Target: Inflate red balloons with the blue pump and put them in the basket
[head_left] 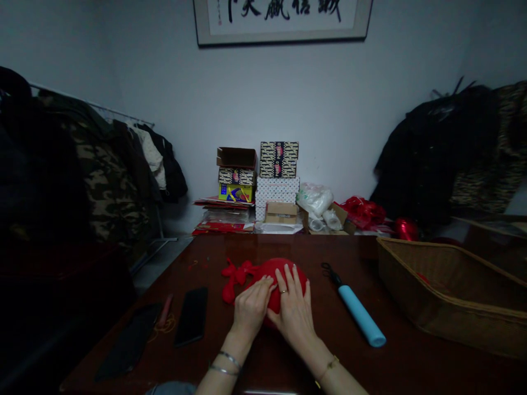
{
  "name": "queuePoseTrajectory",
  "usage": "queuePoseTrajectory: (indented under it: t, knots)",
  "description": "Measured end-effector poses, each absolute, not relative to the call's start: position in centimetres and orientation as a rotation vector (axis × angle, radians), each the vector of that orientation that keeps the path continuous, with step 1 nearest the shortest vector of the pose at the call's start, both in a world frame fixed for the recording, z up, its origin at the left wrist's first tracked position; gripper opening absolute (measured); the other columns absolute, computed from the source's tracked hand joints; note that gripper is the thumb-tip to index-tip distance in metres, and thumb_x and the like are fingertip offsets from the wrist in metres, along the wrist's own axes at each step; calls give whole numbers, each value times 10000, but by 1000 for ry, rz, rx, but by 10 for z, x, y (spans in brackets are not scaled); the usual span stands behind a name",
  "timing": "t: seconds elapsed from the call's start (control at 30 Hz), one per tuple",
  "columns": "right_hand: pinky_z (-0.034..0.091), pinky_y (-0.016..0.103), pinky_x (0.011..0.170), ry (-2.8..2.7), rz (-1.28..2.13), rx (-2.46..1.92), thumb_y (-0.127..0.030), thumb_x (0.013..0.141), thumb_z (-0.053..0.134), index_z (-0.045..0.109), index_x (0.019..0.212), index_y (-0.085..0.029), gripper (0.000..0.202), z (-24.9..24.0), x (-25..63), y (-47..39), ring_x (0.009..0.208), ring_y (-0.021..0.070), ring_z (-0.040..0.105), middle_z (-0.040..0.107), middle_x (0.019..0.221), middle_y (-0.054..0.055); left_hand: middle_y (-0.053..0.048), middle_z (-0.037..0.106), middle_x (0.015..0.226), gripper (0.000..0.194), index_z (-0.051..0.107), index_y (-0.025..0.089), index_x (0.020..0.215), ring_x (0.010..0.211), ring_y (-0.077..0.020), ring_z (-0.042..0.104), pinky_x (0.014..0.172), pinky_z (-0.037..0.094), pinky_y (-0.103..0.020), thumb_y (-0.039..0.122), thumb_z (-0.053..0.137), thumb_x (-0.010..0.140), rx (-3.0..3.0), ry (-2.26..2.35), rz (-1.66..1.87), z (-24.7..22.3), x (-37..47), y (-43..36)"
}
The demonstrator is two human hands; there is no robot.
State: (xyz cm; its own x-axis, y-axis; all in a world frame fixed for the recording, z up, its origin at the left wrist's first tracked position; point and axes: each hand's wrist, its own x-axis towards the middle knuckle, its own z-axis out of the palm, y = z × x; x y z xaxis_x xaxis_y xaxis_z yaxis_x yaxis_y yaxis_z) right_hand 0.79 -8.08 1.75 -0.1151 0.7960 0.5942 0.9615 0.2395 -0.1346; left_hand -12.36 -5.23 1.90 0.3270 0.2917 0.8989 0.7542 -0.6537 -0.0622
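Across the table: a glossy dark-brown wooden tabletop (337,343) in front of me.
Basket: a tan woven shallow basket (436,307), at three o'clock.
Balloon: a rounded red rubbery balloon (267,267), on the table at twelve o'clock from my wrists, touched by both hands; no long axis I can tell, much of it being covered.
Pump: a sky-blue cylinder with a black end (360,314), at three o'clock, axis eleven to five, nearer my right.
Right hand: my right hand (295,307) spreads flat over the balloon.
Left hand: my left hand (251,304) curls on its eight-o'clock side; whether it pinches, I cannot tell.
Cluster: small red rubbery lobes (241,271), at ten o'clock, nearer my left.
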Motion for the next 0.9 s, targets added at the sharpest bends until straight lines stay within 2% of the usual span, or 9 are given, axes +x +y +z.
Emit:
queuePoseTrajectory:
  t: [0.17, 0.33, 0.43, 0.57, 0.67, 0.8, 0.9]
  knots:
    - [59, 586, 1056, -2095, -311, -1573, -202, 626, 604, 266, 1389, -209, 834, 23, 15, -80, 1378, 285, 39, 162, 1499, 102, -81, 694, 1015, 244, 613, 140, 1061, 1016, -198, 622, 852, 526, -298, 109, 463, 871, -2253, -855, -1281, 19, -131, -50]
    - [65, 549, 1066, -2209, -101, -1534, -186, 605, 619, 259, 1393, -260, 869, 41, 31, -82, 1379, 263, 48, 202, 1488, 87, -80, 691, 1026, 279, 594, 145, 1099, 1048, -198, 604, 889, 514, -321, 72, 462, 863, -2272, -757, -1331, 27, -134, -51]
    - [64, 533, 1074, -2283, 117, -1449, -199, 617, 610, 180, 1419, -266, 912, 54, 41, -82, 1380, 246, 15, 230, 1484, 58, -92, 678, 1061, 293, 583, 144, 1114, 1077, -201, 586, 922, 498, -355, 69, 440, 870, -2319, -692, -1349, 30, -133, -53]
    - [105, 486, 1086, -2345, 265, -1370, -183, 616, 605, 24, 1439, -234, 1008, 61, 54, -80, 1380, 217, 27, 165, 1504, 63, -88, 672, 1076, 285, 575, 142, 1108, 1122, -210, 553, 973, 458, -420, 68, 436, 871, -2438, -560, -1346, 29, -129, -53]
    - [168, 460, 1081, -2303, 289, -1306, -129, 628, 546, -63, 1432, -234, 1014, 53, 58, -81, 1379, 198, 26, 102, 1515, 69, -92, 680, 1054, 288, 570, 136, 1120, 1078, -200, 585, 933, 496, -380, 72, 441, 871, -2397, -549, -1392, 24, -126, -51]
    - [175, 469, 1084, -2089, 160, -1315, -55, 641, 420, -97, 1428, -228, 957, 31, 47, -89, 1379, 183, 27, 46, 1520, 70, -93, 697, 1002, 279, 586, 126, 1104, 954, -192, 650, 856, 539, -310, 66, 494, 848, -2166, -747, -1452, 18, -124, -50]
    - [141, 524, 1081, -2103, 31, -1340, -164, 661, 501, -42, 1437, -163, 947, 17, 32, -94, 1380, 240, 4, 56, 1515, 107, -93, 703, 988, 257, 603, 129, 1083, 871, -187, 676, 807, 554, -280, 91, 522, 842, -2068, -885, -1467, 17, -120, -52]
